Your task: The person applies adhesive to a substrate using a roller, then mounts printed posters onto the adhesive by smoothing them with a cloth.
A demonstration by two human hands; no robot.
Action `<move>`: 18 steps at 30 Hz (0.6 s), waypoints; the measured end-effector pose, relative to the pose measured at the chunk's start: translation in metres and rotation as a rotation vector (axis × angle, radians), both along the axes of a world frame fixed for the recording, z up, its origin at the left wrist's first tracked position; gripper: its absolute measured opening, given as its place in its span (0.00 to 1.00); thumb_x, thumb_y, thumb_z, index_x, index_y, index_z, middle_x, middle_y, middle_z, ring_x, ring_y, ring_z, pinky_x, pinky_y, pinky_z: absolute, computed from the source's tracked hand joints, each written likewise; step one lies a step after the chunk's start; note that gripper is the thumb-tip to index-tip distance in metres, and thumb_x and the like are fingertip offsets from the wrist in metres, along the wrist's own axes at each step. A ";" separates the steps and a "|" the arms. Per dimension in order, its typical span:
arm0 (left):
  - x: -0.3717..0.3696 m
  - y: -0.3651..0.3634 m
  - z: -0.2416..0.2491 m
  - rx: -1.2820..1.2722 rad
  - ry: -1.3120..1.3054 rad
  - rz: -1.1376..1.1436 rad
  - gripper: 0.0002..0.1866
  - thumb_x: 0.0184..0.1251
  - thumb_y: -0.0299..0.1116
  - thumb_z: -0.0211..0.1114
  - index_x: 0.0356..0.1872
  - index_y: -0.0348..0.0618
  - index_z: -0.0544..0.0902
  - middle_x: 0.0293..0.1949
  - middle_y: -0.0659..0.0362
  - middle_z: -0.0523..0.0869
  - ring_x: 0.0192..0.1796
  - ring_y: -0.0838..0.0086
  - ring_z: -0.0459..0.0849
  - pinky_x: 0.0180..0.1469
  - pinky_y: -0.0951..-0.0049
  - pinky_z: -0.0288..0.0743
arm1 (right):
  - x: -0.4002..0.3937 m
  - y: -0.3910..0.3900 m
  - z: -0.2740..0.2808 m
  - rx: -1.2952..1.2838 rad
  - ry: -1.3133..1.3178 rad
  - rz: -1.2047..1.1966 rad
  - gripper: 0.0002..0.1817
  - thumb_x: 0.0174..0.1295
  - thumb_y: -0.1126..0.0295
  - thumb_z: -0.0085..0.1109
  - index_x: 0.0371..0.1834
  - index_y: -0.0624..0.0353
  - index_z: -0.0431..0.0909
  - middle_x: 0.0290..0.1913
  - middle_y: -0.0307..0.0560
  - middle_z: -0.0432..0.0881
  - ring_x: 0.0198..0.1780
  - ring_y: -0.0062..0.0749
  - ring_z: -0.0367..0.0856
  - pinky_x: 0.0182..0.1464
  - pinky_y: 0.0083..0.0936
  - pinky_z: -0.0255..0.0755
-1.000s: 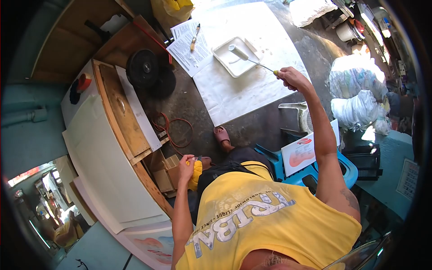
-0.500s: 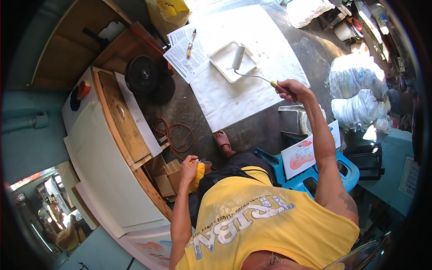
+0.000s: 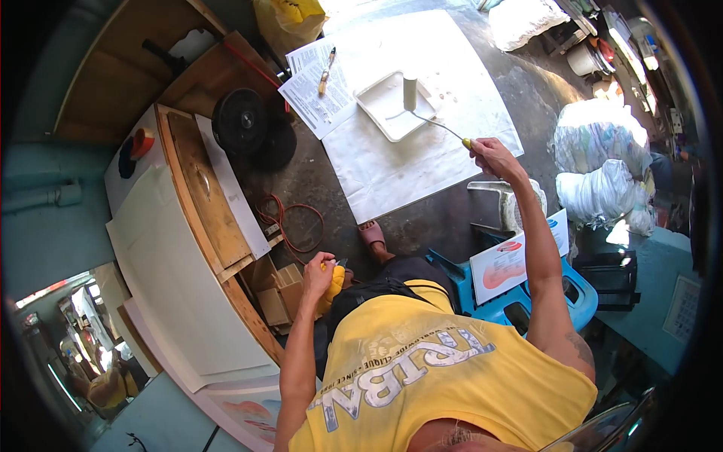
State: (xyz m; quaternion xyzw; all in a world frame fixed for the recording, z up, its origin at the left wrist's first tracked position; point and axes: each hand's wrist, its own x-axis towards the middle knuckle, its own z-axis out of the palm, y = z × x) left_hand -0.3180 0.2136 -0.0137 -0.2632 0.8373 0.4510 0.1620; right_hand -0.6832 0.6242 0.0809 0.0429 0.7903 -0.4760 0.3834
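My right hand (image 3: 493, 158) grips the green-tipped handle of a paint roller (image 3: 410, 95). The roller's pale sleeve stands on end in this view, overlapping the right part of a white paint tray (image 3: 373, 126). Under the tray lies a white sheet (image 3: 384, 184) spread on the floor. My left hand (image 3: 318, 274) is closed, low by my waist. A bunched yellow cloth-like thing (image 3: 332, 294) hangs right beside it; what the fingers pinch I cannot tell. A paintbrush (image 3: 326, 73) rests on printed papers (image 3: 312, 102) left of the tray.
A white-panelled wooden cabinet (image 3: 181, 279) and a round black object (image 3: 239, 120) stand to the left. An orange cord (image 3: 282, 226) loops on the floor. At right are a blue plastic stool (image 3: 580, 290) with a printed board (image 3: 501, 265), and stuffed plastic bags (image 3: 599, 139).
The roller has swung slightly right over the tray and stands more upright. My left hand has turned a little by the yellow thing. The whole view has shifted slightly.
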 end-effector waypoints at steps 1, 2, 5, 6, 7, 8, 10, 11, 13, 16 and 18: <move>-0.002 0.001 -0.001 0.001 0.005 -0.003 0.12 0.68 0.33 0.66 0.48 0.39 0.86 0.38 0.52 0.90 0.44 0.63 0.89 0.50 0.65 0.80 | 0.001 -0.002 -0.005 0.137 0.186 0.051 0.22 0.77 0.52 0.54 0.33 0.61 0.79 0.17 0.39 0.75 0.16 0.23 0.69 0.21 0.24 0.65; -0.005 0.001 -0.001 0.001 0.010 -0.006 0.12 0.68 0.33 0.66 0.48 0.39 0.86 0.38 0.52 0.90 0.44 0.63 0.89 0.49 0.65 0.80 | 0.003 -0.004 -0.011 0.273 0.372 0.101 0.22 0.76 0.51 0.55 0.35 0.61 0.80 0.18 0.41 0.76 0.18 0.26 0.71 0.24 0.28 0.68; -0.011 0.004 0.002 -0.003 -0.004 -0.014 0.11 0.68 0.33 0.66 0.47 0.41 0.86 0.40 0.50 0.91 0.46 0.57 0.90 0.50 0.61 0.81 | 0.016 -0.020 -0.006 0.512 0.673 0.111 0.20 0.72 0.52 0.60 0.40 0.61 0.84 0.23 0.52 0.82 0.27 0.44 0.83 0.36 0.42 0.76; -0.012 0.004 0.004 -0.006 -0.013 -0.015 0.11 0.68 0.33 0.65 0.47 0.42 0.87 0.41 0.49 0.91 0.47 0.54 0.90 0.50 0.59 0.82 | 0.023 -0.025 -0.004 0.549 0.736 0.096 0.20 0.72 0.52 0.60 0.40 0.61 0.84 0.24 0.54 0.83 0.29 0.47 0.85 0.36 0.43 0.76; -0.013 0.003 0.004 -0.003 -0.013 -0.011 0.11 0.68 0.33 0.65 0.47 0.42 0.87 0.41 0.49 0.91 0.47 0.54 0.90 0.50 0.59 0.82 | 0.028 -0.033 0.000 0.586 0.798 0.081 0.19 0.71 0.53 0.61 0.40 0.61 0.84 0.25 0.55 0.85 0.30 0.50 0.86 0.37 0.44 0.77; -0.014 0.003 0.004 0.001 -0.014 -0.008 0.11 0.68 0.33 0.65 0.47 0.42 0.87 0.41 0.49 0.91 0.47 0.54 0.90 0.50 0.59 0.82 | 0.031 -0.039 0.005 0.627 0.771 0.092 0.18 0.71 0.54 0.60 0.41 0.60 0.84 0.27 0.57 0.86 0.35 0.55 0.88 0.39 0.47 0.78; -0.014 0.002 0.005 0.005 -0.015 -0.006 0.11 0.68 0.33 0.65 0.47 0.42 0.87 0.41 0.49 0.91 0.47 0.55 0.90 0.50 0.60 0.82 | 0.033 -0.045 0.009 0.707 0.757 0.172 0.17 0.71 0.54 0.60 0.40 0.60 0.83 0.29 0.57 0.87 0.35 0.54 0.88 0.39 0.47 0.78; -0.014 0.001 0.005 0.004 -0.016 -0.008 0.11 0.68 0.33 0.65 0.47 0.42 0.87 0.41 0.49 0.91 0.47 0.55 0.90 0.50 0.60 0.82 | 0.033 -0.047 0.011 0.747 0.750 0.212 0.17 0.71 0.54 0.60 0.40 0.59 0.83 0.29 0.56 0.87 0.35 0.54 0.88 0.39 0.47 0.79; -0.013 -0.002 0.004 -0.001 -0.007 -0.002 0.11 0.68 0.33 0.66 0.47 0.41 0.87 0.40 0.50 0.91 0.46 0.57 0.90 0.50 0.61 0.82 | 0.036 -0.051 0.022 0.793 0.768 0.248 0.17 0.70 0.55 0.59 0.39 0.59 0.84 0.30 0.56 0.87 0.35 0.53 0.88 0.40 0.47 0.79; -0.006 -0.001 0.003 -0.007 0.007 0.006 0.11 0.68 0.33 0.66 0.47 0.39 0.86 0.38 0.51 0.90 0.44 0.62 0.90 0.49 0.64 0.81 | 0.036 -0.061 0.022 0.837 0.793 0.339 0.16 0.70 0.56 0.59 0.39 0.60 0.84 0.33 0.54 0.88 0.36 0.51 0.89 0.40 0.46 0.80; -0.006 -0.001 0.001 -0.007 0.013 -0.002 0.11 0.68 0.33 0.66 0.47 0.39 0.86 0.38 0.51 0.90 0.44 0.62 0.90 0.49 0.64 0.81 | 0.029 -0.065 0.006 0.856 0.848 0.392 0.16 0.70 0.56 0.59 0.39 0.59 0.84 0.36 0.52 0.89 0.37 0.50 0.89 0.41 0.45 0.81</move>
